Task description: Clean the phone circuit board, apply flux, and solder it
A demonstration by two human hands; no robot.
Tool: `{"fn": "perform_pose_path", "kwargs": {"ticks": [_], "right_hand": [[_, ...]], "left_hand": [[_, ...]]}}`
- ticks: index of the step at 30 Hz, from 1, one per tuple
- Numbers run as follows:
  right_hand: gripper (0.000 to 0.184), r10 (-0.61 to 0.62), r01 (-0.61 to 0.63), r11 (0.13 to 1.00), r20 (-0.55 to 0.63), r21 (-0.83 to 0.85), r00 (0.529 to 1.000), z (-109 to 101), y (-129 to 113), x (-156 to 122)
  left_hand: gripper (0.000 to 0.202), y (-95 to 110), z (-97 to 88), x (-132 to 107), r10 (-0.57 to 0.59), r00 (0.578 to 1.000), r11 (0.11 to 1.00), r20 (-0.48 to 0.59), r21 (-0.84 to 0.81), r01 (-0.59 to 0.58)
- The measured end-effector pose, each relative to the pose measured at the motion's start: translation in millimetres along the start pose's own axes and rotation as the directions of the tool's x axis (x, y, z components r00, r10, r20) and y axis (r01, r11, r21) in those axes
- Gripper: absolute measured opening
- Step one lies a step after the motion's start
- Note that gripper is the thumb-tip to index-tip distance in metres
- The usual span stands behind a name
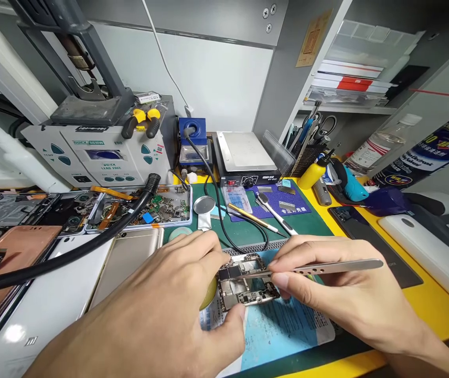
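Between my hands is a phone circuit board (248,294) with dark chips and a metal frame, tilted above a light-blue printed sheet (279,336). My left hand (177,294) grips the board's left side, thumb at the near edge and fingers at the far edge. In my right hand (327,283) is a pair of metal tweezers (338,266), pinched between thumb and fingers. The tweezers' tips reach over the board beside a black chip (229,273); whether they pinch anything is too small to tell. Part of a round yellowish object (209,295) shows behind my left hand.
A black hose (102,244) crosses over several phones at the left, from the hot air station (102,157). A tray (190,205) of board parts lies behind. A heating plate (246,152), brushes (275,212) and a soldering cable stand beyond. A dark phone (366,231) lies right.
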State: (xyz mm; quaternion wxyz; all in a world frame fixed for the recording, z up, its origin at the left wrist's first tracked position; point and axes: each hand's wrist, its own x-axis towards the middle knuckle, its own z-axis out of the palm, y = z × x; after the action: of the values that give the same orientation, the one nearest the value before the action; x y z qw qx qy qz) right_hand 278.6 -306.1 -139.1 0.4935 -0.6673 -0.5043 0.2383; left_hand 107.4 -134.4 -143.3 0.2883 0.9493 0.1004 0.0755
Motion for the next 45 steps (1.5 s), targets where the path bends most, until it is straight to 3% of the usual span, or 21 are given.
{"fn": "perform_pose_path", "kwargs": {"ticks": [4,11,16,27,39,45], "right_hand": [[0.009,0.032,-0.032,0.999,-0.045,0.005,0.998,-1,0,-3],[0.012,0.217,-0.187,0.969,-0.197,0.161,0.956,-6,6,-3],[0.021,0.225,-0.161,0.955,-0.255,0.248,0.94,-6,13,-1],[0.018,0.263,-0.165,0.894,-0.191,0.417,0.946,-7,13,-3],[0.02,0.305,-0.189,0.829,-0.143,0.526,0.942,-7,11,-2],[0.022,0.324,-0.175,0.799,-0.167,0.575,0.931,-6,10,1]], "left_hand": [[0.012,0,-1.4,0,-0.015,0.999,1.0,0.046,0.001,0.015],[0.007,1,-0.1,1,-0.005,1.0,1.0,0.03,-0.018,0.005],[0.006,0,-0.1,0,0.013,1.0,0.999,0.022,-0.032,-0.012],[0.005,0,0.5,1,0.008,1.0,0.999,0.003,-0.054,-0.008],[0.007,3,-5.1,2,-0.019,0.997,0.999,0.069,-0.025,0.021],[0.01,-3,0.1,-2,0.012,1.0,1.0,0.018,-0.012,-0.012]]}}
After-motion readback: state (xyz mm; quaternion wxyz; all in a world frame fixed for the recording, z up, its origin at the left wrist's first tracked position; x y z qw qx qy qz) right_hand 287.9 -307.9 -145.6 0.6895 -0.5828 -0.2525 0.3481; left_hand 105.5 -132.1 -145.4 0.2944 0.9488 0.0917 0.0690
